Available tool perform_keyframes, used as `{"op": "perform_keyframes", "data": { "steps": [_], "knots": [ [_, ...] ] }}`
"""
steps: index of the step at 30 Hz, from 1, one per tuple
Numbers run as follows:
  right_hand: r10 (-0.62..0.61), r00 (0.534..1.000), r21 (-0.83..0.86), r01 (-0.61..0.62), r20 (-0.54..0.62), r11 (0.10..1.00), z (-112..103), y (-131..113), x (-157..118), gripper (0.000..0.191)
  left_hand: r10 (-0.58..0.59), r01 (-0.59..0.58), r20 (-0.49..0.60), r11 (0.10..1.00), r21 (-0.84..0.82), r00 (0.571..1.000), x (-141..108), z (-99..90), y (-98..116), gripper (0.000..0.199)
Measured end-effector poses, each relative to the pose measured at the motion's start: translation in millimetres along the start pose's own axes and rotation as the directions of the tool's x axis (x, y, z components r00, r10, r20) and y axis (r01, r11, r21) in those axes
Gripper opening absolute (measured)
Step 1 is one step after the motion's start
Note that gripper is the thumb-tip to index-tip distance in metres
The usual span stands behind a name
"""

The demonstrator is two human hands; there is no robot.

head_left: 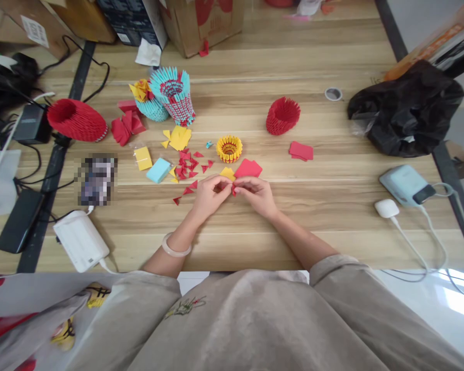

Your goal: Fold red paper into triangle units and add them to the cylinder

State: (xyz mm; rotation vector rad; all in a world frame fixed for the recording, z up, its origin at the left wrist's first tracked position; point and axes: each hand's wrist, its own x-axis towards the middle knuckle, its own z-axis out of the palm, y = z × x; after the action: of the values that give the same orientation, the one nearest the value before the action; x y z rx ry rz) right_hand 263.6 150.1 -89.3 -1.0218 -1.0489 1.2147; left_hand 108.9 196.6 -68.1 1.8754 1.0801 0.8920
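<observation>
Pale wood-grained tabletop (235, 232) spreads beneath your hands, smooth and faintly streaked. Just beyond your fingertips sit a stack of flat, matte red paper rectangles (249, 168) and a yellow paper piece (227, 172); farther out stands a ridged, ring-shaped yellow paper bowl (229, 156). Sharp-cornered red paper triangles (184, 171) scatter beside and beyond your left hand (212, 196). Well past your right hand (258, 197), a spiky red paper cup (279, 123) stands on the wood.

Bare wood runs from your wrists back to the table's near edge, and out from your right hand toward a pale blue boxy device (405, 185), so you have elbow room there.

Between your two hands you hold a small folded red paper piece (234, 190), the thumb and fingertips of each hand pinched together on it. It looks narrow and partly covered; its creases are too small to tell.
</observation>
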Motion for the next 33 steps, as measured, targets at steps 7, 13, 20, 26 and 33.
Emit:
{"op": "perform_keyframes", "data": {
  "steps": [7, 13, 20, 26, 33],
  "knots": [
    [0.111, 0.992, 0.077, -0.107, -0.053, 0.991, -3, 3, 3, 0.023, -0.177, 0.188, 0.067, 0.955, -0.228, 0.982, 1, -1.2, 3, 0.015],
    [0.122, 0.978, 0.066, -0.113, -0.168, 0.991, -5, 0, 6, 0.025, -0.266, 0.284, 0.101, 0.881, -0.378, 0.959, 2, -2.4, 6, 0.022],
    [0.113, 0.983, 0.094, -0.100, -0.147, 0.991, -6, 2, 6, 0.025, -0.242, 0.268, 0.116, 0.890, -0.368, 0.963, 0, -3.1, 7, 0.021],
    [0.158, 0.985, 0.144, -0.147, -0.065, 0.978, -13, 4, 9, 0.023, -0.249, 0.303, 0.184, 0.872, -0.386, 0.951, 2, -6.1, 5, 0.020],
    [0.204, 0.978, 0.200, -0.189, -0.052, 0.961, -12, 2, 11, 0.022, -0.195, 0.251, 0.186, 0.900, -0.356, 0.963, 1, -5.6, 6, 0.020]
  ]
}}
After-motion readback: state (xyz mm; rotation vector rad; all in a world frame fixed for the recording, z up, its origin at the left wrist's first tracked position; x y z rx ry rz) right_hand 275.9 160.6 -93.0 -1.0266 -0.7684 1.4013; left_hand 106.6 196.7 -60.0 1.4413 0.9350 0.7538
